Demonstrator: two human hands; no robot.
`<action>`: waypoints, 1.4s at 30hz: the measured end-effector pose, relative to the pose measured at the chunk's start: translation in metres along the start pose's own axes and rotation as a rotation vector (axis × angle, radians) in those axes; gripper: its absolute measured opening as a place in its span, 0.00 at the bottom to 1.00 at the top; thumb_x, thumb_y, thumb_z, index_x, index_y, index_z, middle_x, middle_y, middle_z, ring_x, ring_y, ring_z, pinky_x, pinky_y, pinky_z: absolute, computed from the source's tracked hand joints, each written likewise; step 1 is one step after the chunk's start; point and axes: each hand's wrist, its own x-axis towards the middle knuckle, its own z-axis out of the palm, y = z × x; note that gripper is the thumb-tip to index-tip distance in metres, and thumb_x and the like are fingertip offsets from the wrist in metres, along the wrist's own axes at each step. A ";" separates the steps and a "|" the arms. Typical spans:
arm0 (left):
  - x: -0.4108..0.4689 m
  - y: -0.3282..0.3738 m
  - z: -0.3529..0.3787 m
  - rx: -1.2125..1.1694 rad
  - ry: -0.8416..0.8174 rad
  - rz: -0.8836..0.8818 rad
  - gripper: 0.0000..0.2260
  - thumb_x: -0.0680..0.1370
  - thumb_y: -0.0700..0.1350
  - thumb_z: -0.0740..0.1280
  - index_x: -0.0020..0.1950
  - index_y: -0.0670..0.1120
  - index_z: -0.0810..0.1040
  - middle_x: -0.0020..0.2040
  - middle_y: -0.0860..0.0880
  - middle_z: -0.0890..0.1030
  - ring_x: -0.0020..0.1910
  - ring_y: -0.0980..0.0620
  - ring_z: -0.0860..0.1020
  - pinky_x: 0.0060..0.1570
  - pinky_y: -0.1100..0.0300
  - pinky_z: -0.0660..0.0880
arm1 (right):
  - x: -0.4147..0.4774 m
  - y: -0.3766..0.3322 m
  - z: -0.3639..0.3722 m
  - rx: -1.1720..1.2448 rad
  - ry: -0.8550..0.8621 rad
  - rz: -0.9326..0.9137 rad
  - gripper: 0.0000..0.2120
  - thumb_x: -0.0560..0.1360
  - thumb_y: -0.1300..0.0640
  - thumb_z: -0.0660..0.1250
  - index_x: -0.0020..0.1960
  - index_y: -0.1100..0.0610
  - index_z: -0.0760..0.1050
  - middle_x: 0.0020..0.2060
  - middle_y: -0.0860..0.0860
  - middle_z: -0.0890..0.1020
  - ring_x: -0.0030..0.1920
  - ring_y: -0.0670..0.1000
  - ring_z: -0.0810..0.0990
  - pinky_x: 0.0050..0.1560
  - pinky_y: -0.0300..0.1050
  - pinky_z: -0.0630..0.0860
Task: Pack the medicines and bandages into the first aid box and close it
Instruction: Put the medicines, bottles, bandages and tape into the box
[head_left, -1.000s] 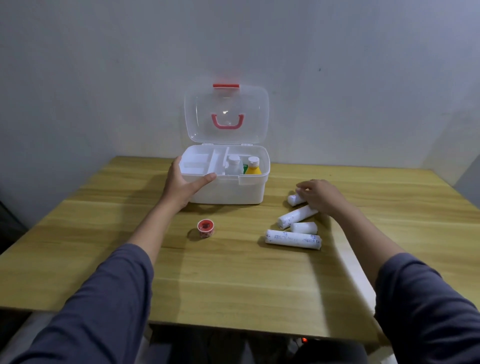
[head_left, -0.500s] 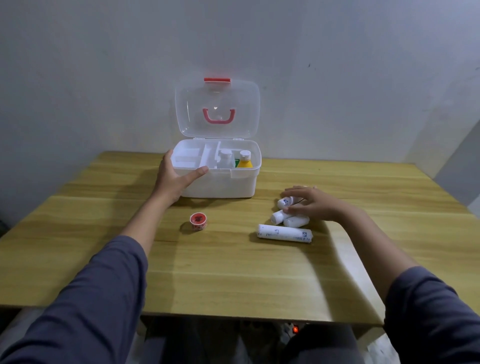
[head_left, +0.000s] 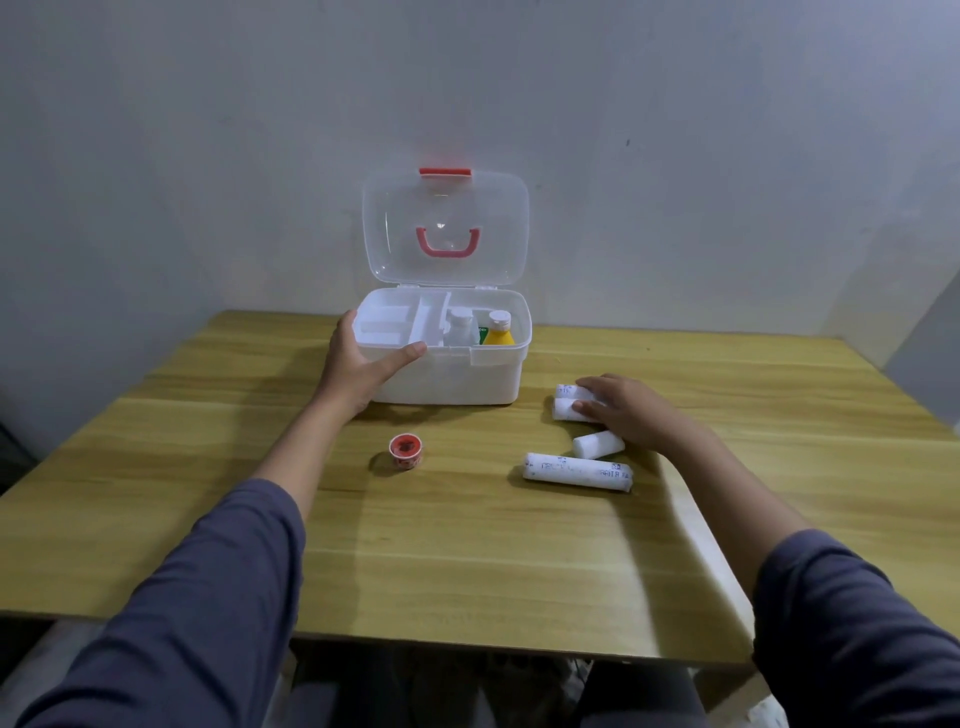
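L hand (head_left: 358, 371) is gripping front-left corner of open first aid box (head_left: 447, 374). R hand (head_left: 626, 410) is closing on two bandage rolls (head_left: 566, 401) on worktop (head_left: 467, 545); short roll (head_left: 597, 445) & long roll (head_left: 576, 472) lying just nearer than it; tape roll (head_left: 405, 451) near L wrist.

A desk (head_left: 467, 545) of pale, yellowish wood grain fills the lower half of the view, its boards running left to right; its near edge crosses at 6 o'clock, with dark shadow beneath; a plain grey-white wall (head_left: 208, 130) rises behind it from 9 through 12 to 3 o'clock, meeting a second wall face (head_left: 930, 353) at 3 o'clock.
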 end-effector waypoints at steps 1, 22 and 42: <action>0.000 0.000 0.000 -0.002 0.001 0.000 0.53 0.54 0.66 0.75 0.74 0.48 0.63 0.71 0.48 0.71 0.69 0.49 0.70 0.69 0.49 0.69 | 0.002 0.000 0.002 -0.006 -0.002 -0.003 0.21 0.79 0.47 0.57 0.70 0.52 0.66 0.63 0.53 0.74 0.61 0.55 0.73 0.60 0.50 0.69; -0.008 0.005 0.001 0.034 0.015 -0.002 0.53 0.56 0.67 0.74 0.76 0.49 0.61 0.73 0.49 0.67 0.71 0.51 0.66 0.65 0.57 0.67 | 0.044 -0.039 -0.026 0.667 0.463 -0.168 0.08 0.76 0.56 0.64 0.54 0.55 0.72 0.42 0.49 0.76 0.40 0.46 0.72 0.41 0.43 0.67; 0.011 0.001 -0.008 0.152 -0.031 -0.048 0.46 0.65 0.55 0.80 0.77 0.47 0.60 0.74 0.48 0.62 0.73 0.50 0.63 0.65 0.62 0.62 | 0.093 -0.081 -0.018 0.863 0.320 -0.150 0.15 0.72 0.52 0.70 0.55 0.58 0.74 0.49 0.52 0.81 0.52 0.49 0.79 0.54 0.45 0.75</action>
